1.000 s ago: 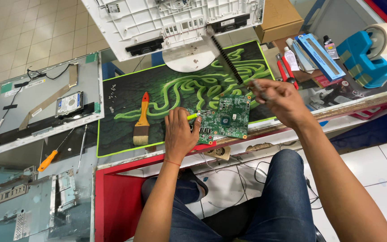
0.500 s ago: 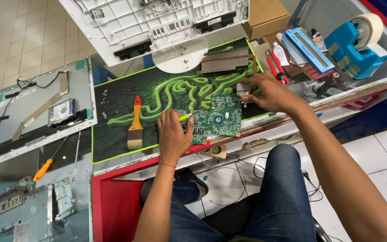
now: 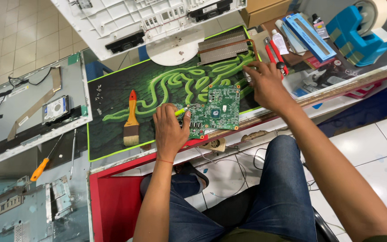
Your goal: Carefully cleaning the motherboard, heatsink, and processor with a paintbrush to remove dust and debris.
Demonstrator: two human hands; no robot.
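Note:
A green circuit board lies on the black and green mat, at its front edge. My left hand rests at the board's left side, shut on a small yellow-green screwdriver whose tip points at the board. My right hand reaches past the board's right corner to the mat's right edge. Its fingers are spread and the tips touch down near a small silvery part; nothing shows in its grasp. A finned heat sink with a copper pipe lies flat at the back of the mat.
A paint brush with an orange handle lies left of the board, with loose screws beyond. Red-handled pliers, a blue tape dispenser and a white plastic cover sit behind. Left: a grey panel with a hard drive and an orange screwdriver.
The heat sink, on edge by my right hand a second ago, now lies flat at the mat's back. My right hand has come down to the mat's right edge. My left hand stays.

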